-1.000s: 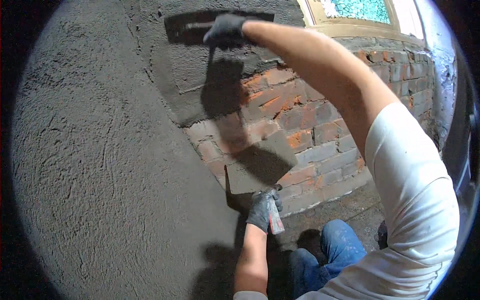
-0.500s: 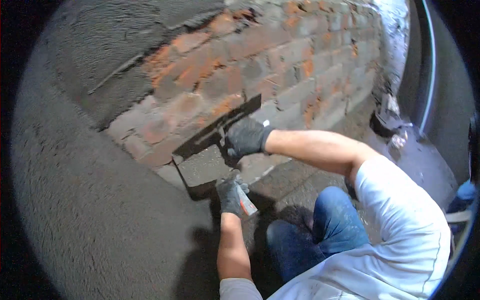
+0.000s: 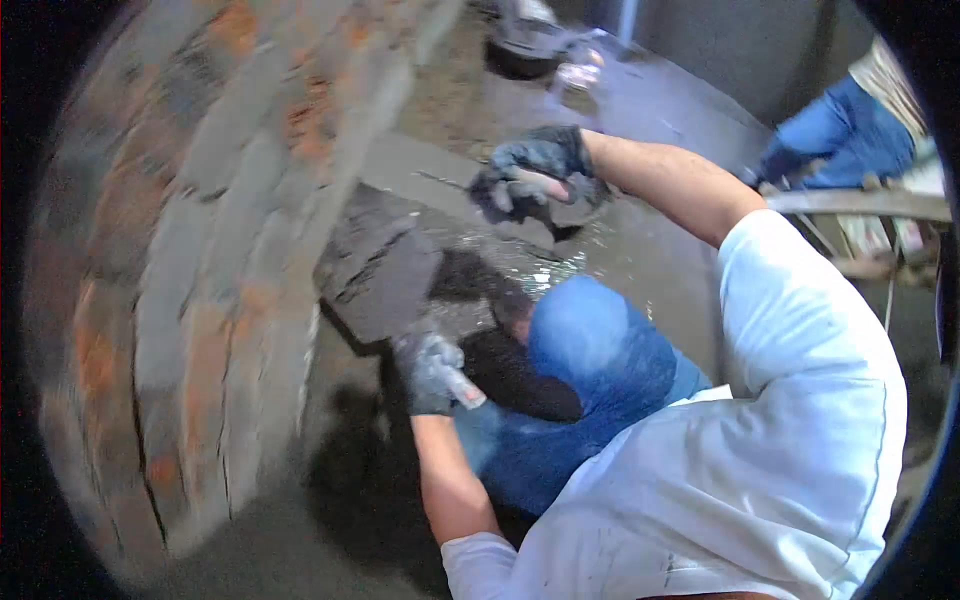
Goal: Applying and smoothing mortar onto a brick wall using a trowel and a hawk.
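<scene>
My left hand (image 3: 430,372), in a grey-black work glove, is closed round the pale handle of a plasterer's hawk (image 3: 340,318). Grey mortar (image 3: 385,255) lies on the hawk's plate, low beside the base of the brick wall. Farther off and to the right, my right hand (image 3: 545,165), gloved as well, grips the light handle of a plastering trowel (image 3: 552,186). The trowel's blade is dark and mostly hidden beneath the hand, blurred by motion. It is above the wet grey floor, apart from the hawk.
A partly bare brick wall (image 3: 215,270) fills the left side. My bent knee (image 3: 590,325) is between the hands. A dark bucket (image 3: 525,40) stands at the back. At the upper right are another person's blue-trousered legs (image 3: 840,135) and a wooden plank (image 3: 870,205).
The view has swung right, from the wall toward the floor. The trowel, held against the wall by my right hand earlier, is now away from it. My left hand still holds the hawk.
</scene>
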